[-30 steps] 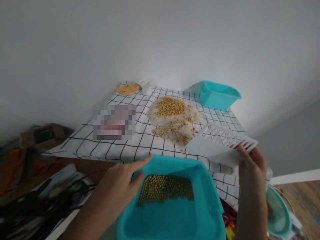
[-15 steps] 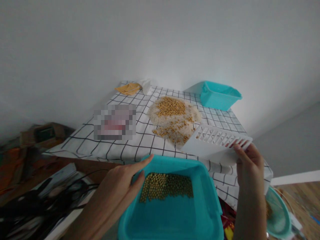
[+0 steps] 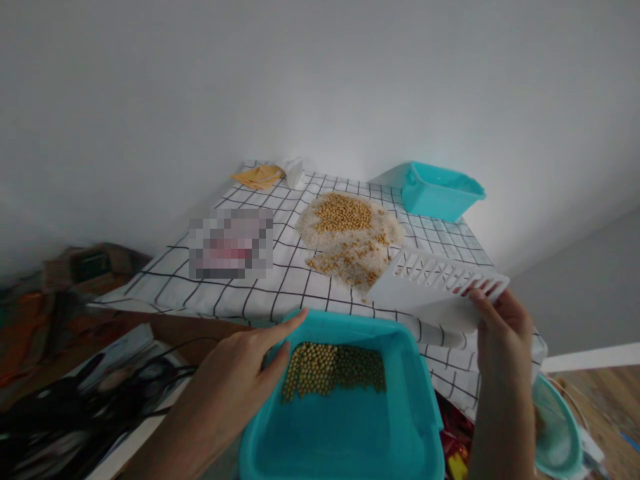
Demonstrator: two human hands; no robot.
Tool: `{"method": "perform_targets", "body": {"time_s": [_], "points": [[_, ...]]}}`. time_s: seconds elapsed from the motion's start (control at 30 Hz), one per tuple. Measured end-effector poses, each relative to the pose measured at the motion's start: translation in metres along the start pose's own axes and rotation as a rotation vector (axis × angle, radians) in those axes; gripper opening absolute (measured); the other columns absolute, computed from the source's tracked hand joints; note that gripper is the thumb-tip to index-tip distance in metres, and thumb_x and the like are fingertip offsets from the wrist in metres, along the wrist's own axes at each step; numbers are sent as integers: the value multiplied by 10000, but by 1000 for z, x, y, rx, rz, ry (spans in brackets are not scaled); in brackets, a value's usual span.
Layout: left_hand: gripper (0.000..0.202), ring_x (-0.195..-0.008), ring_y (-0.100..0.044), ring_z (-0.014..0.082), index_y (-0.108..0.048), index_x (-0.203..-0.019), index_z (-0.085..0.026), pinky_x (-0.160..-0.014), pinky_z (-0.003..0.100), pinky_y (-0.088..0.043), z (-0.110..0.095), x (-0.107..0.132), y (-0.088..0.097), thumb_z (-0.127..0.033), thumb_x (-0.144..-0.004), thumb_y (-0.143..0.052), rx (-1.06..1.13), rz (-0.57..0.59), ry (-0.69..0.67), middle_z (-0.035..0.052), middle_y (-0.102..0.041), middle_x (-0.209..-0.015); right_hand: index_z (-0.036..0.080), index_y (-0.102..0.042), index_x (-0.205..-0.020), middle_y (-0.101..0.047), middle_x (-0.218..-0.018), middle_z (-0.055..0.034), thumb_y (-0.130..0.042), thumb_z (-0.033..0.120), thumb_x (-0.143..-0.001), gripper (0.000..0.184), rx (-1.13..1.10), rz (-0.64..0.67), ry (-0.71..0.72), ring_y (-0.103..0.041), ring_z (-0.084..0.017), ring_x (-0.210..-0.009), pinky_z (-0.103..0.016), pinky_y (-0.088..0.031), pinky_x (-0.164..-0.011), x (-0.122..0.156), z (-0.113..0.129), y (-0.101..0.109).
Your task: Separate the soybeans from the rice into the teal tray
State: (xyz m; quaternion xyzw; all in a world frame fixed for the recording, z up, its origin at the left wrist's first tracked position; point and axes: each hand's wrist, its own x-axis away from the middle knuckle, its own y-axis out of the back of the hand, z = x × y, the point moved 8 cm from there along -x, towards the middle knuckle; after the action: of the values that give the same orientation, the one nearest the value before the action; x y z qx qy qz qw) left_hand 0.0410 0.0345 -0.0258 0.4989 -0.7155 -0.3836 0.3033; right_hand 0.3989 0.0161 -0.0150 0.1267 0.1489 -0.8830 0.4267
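My left hand (image 3: 250,370) grips the left rim of a teal plastic basin (image 3: 345,433), thumb on the inner side and index finger stretched along the rim; the other fingers are hidden. Yellowish, round soybeans (image 3: 333,370) lie against the basin's far side, part of them in shadow. In my right hand (image 3: 503,327) is a white slotted plastic piece (image 3: 425,287), pinched at its right end. Its left end reaches the near edge of a pile of pale grains (image 3: 313,230) mixed with soybeans (image 3: 345,212) on the checked cloth.
A smaller teal bin (image 3: 443,192) stands at the table's back right. A yellow cloth (image 3: 260,177) lies at the back left, near a blurred-out item (image 3: 230,243). A teal strainer (image 3: 557,427) sits low at right. Cables and clutter (image 3: 135,393) fill the lower left.
The white slotted piece and my right hand have shifted slightly to the right. My left hand stays at the basin rim, and the pile looks the same.
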Motion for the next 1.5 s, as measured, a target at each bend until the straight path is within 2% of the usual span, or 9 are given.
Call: {"method": "perform_targets", "body": {"time_s": [0.27, 0.5, 0.8, 0.93, 1.1, 1.23, 1.37, 1.5], "points": [[467, -749, -736, 200, -553, -1375, -310, -743, 300, -546, 4, 1, -3, -259, -923, -447, 22, 12, 8, 21, -799, -799, 190, -693, -767, -634, -754, -25, -750, 274, -744, 104, 18, 46, 21, -585, -167, -718, -279, -431, -664, 1, 3, -8], [477, -702, -732, 200, -541, -1386, -296, -665, 288, -540, 1, 1, -2, -257, -924, -429, -17, 38, 39, 41, -802, -825, 195, -702, -767, -636, -761, -21, -748, 266, -748, 87, 4, 70, 11, -584, -162, -725, -285, -426, -682, 4, 6, -11], [479, -727, -734, 196, -539, -1387, -306, -696, 285, -547, 3, 1, -2, -257, -921, -442, 14, 19, 9, 23, -804, -812, 192, -692, -762, -648, -743, -21, -742, 289, -755, 109, 45, 152, 6, -591, -167, -708, -284, -422, -659, 6, 9, -19], [474, -701, -725, 193, -539, -1387, -299, -695, 288, -544, 2, 1, -1, -261, -926, -437, 21, 17, 2, 17, -795, -778, 196, -705, -810, -665, -749, -14, -757, 310, -742, 143, 46, 182, -55, -582, -155, -668, -263, -408, -608, -2, -2, -22], [478, -682, -725, 192, -545, -1380, -308, -694, 293, -548, 4, 0, -4, -242, -916, -453, 42, 26, 19, 26, -808, -814, 195, -731, -893, -684, -721, -13, -779, 360, -708, 252, 64, 260, -220, -565, -156, -591, -272, -421, -573, -16, -25, -33], [483, -776, -739, 206, -537, -1385, -314, -727, 301, -555, 3, 2, -3, -242, -914, -458, 46, 15, 17, 31, -813, -885, 189, -728, -822, -708, -722, -25, -802, 370, -666, 249, 70, 334, -337, -592, -176, -583, -283, -433, -557, -21, -37, -44], [473, -781, -737, 196, -529, -1394, -303, -714, 280, -551, 1, 2, -2, -261, -931, -438, 31, 7, 3, 31, -813, -899, 187, -720, -759, -722, -748, -28, -798, 361, -661, 214, 63, 373, -378, -606, -174, -589, -286, -461, -582, -24, -43, -50], [469, -675, -721, 185, -535, -1392, -287, -656, 268, -540, 0, 0, -3, -271, -936, -427, -13, 22, 9, 19, -797, -788, 196, -737, -807, -738, -787, -26, -790, 323, -673, 192, 30, 377, -380, -644, -187, -683, -274, -481, -640, -24, -43, -52]]}}
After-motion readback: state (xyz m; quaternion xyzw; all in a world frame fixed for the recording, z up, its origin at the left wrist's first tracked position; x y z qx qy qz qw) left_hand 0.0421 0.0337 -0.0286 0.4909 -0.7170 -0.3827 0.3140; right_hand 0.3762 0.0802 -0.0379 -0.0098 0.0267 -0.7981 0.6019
